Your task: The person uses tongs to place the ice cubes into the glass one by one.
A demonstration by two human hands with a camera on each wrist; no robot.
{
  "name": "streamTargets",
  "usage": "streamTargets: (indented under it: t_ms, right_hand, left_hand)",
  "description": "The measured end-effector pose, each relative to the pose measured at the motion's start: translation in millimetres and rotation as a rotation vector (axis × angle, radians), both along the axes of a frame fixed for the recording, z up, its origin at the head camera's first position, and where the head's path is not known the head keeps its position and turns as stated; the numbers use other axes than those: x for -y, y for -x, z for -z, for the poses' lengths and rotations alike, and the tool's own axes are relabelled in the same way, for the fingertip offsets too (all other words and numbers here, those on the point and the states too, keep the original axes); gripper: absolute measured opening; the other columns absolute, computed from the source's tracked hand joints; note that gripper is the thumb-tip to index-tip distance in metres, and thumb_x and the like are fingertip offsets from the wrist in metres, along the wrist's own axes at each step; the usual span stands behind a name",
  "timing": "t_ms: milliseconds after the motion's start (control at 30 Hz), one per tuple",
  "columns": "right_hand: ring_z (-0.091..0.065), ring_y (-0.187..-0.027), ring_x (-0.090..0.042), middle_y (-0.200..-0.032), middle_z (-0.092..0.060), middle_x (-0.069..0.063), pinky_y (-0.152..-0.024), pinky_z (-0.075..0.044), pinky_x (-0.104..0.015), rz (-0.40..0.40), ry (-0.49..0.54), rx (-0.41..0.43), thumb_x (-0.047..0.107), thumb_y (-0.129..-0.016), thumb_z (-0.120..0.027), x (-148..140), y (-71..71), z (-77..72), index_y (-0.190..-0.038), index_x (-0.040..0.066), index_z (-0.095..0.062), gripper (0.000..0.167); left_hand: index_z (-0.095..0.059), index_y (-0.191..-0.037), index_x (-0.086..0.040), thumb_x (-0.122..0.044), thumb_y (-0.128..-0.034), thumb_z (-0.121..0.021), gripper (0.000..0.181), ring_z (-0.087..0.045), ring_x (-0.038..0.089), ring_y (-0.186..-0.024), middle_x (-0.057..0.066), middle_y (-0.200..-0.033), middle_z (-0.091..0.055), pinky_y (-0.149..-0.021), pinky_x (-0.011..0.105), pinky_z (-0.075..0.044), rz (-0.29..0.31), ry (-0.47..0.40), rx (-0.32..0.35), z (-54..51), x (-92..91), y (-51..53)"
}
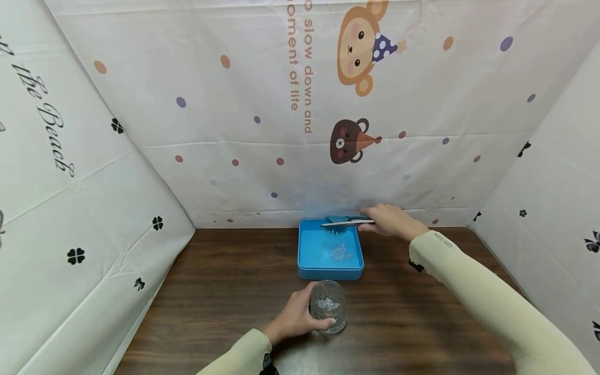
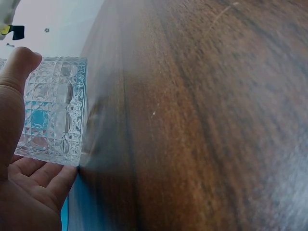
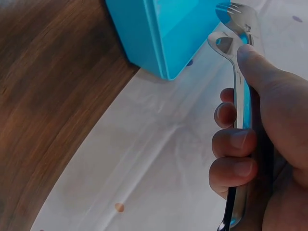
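Observation:
My left hand (image 1: 296,314) holds a clear, patterned glass (image 1: 328,307) on the table, thumb on the near side. In the left wrist view the fingers (image 2: 45,180) lie along its other side. A few clear pieces show inside the glass. My right hand (image 1: 385,221) grips metal serving tongs (image 1: 344,223) above the far part of a blue box (image 1: 330,273). In the right wrist view the tongs have one forked end and one spoon-like end, which stand apart. Small clear pieces (image 1: 340,253) lie in the box; whether the tongs hold one cannot be told.
The box stands on a dark wooden table (image 1: 225,291) close to the back. A white printed cloth (image 1: 262,130) hangs behind it, and more cloth (image 1: 70,208) runs down the left and right sides.

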State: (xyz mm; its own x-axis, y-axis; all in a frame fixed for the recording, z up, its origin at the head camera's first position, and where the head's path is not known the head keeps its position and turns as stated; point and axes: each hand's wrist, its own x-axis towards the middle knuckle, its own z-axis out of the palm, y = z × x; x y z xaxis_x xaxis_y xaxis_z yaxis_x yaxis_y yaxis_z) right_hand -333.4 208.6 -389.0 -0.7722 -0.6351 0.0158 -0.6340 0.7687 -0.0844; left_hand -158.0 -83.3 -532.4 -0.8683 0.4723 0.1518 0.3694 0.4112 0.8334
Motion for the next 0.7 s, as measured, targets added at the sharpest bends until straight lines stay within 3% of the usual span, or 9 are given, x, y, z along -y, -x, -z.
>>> streamTargets:
  t_ms: [367, 700]
  right_hand:
    - [-0.068, -0.083, -0.024, -0.098, -0.072, -0.011, -0.078, -0.059, -0.047, 0.026, -0.046, 0.028, 0.034, -0.098, -0.072, 1, 3.7, -0.1, -0.128, -0.001, -0.068, 0.046]
    - [-0.057, -0.068, -0.018, -0.078, -0.063, -0.001, -0.062, -0.051, -0.036, 0.065, -0.158, 0.048, 0.038, -0.093, -0.076, 8, 3.9, 2.8, -0.113, 0.005, -0.074, 0.039]
  left_hand:
    - [-0.052, -0.142, -0.013, -0.047, -0.0827, -0.084, 0.075, -0.066, 0.01, -0.104, 0.003, -0.124, -0.067, -0.085, 0.028, -0.055, 0.0, -0.001, -0.026, 0.0, 0.2, 1.2]
    - [-0.052, -0.141, -0.012, -0.046, -0.0828, -0.084, 0.075, -0.066, 0.008, -0.101, 0.004, -0.122, -0.068, -0.084, 0.026, -0.055, -0.001, 0.001, -0.048, 2.0, -1.0, 0.3]
